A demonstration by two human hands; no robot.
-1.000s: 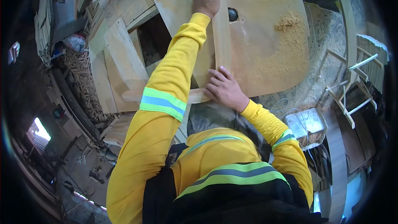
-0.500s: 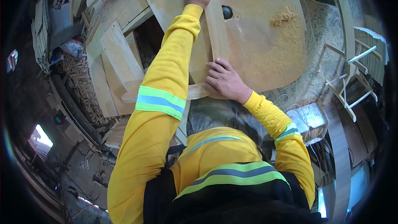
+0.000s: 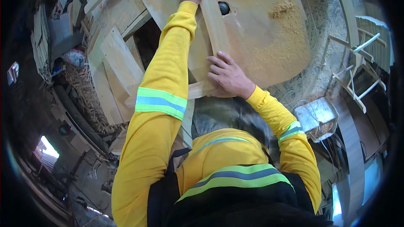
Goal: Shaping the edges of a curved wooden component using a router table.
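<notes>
Head-worn left fisheye camera, positioned above the near side of the sawdust-strewn tabletop [image 3: 261,44], lens facing steeply down, close range

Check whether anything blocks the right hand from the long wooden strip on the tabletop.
Nothing visible does: the right hand has its fingers at the near end of the long wooden strip, with no object showing between. The round dark part sits to the strip's right, farther up, clear of that hand.
</notes>
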